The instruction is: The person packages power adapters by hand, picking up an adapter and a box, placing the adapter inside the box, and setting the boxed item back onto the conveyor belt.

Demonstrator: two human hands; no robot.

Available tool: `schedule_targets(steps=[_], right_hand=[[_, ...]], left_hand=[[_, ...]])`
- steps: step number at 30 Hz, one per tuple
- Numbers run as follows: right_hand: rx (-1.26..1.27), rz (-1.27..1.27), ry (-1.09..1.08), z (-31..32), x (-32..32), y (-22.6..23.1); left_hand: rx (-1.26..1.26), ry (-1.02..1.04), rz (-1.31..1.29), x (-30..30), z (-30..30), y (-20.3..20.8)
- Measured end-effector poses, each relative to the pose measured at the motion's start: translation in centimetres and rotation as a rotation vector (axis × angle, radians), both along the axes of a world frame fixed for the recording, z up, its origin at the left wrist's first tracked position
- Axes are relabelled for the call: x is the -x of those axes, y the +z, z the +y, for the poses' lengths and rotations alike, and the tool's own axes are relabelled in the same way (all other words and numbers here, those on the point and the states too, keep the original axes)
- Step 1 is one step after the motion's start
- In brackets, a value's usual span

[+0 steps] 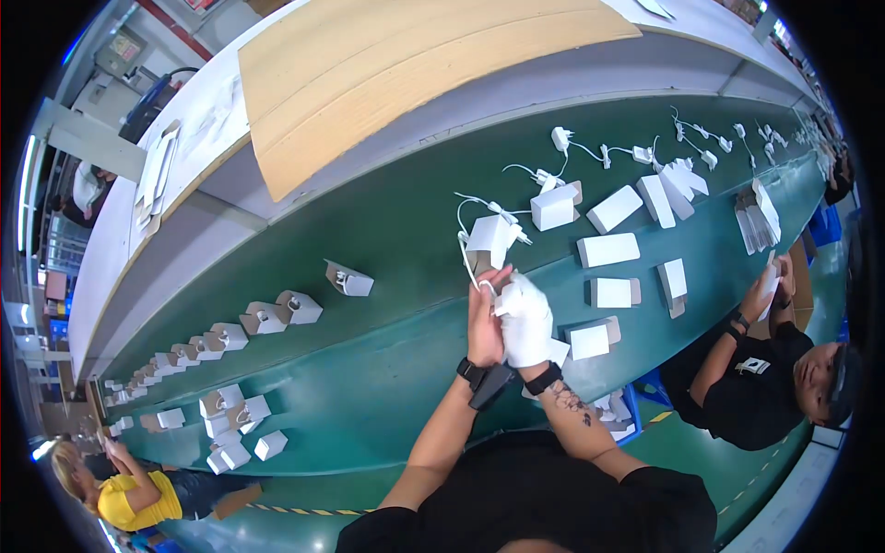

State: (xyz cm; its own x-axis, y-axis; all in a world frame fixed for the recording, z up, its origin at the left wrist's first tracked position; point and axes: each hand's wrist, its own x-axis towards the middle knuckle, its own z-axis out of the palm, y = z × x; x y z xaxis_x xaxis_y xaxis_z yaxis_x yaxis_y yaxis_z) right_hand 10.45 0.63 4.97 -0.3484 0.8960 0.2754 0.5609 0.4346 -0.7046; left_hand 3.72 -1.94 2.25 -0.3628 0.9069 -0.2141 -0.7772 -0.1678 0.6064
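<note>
My left hand (484,330), bare with a black band at the wrist, is closed on a white charger cable (466,262). Pressed close beside it, my right hand (526,323) wears a white glove, and its fingers are curled in. What sits between the gloved fingers is too small to make out. The cable loops up beside an open white box (490,236), which stands just beyond my fingertips on the green belt. A white charger plug (518,232) lies against that box's right side.
Several white boxes (608,250) lie to my right, with chargers (643,154) strung along behind. Leftward stands a row of open boxes (300,308). A raised shelf with a cardboard sheet (406,69) overhangs the far side. One person (751,369) works at right, another (138,493) at far left.
</note>
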Motion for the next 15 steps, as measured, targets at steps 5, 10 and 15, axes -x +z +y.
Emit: schedule_targets(steps=[5,10,15], right_hand=[[0.174,0.385,-0.243,-1.2,0.5,-1.1],[0.125,0.004,-0.276,0.2,0.7,-1.3],[0.304,0.26,0.075,-0.9,0.4,-2.6]], left_hand=[[0.033,0.067,-0.011,0.0,-0.3,-1.8],[0.026,0.088,0.154,0.2,-0.6,-1.8],[0.058,-0.039,0.29,2.7,0.1,-2.1]])
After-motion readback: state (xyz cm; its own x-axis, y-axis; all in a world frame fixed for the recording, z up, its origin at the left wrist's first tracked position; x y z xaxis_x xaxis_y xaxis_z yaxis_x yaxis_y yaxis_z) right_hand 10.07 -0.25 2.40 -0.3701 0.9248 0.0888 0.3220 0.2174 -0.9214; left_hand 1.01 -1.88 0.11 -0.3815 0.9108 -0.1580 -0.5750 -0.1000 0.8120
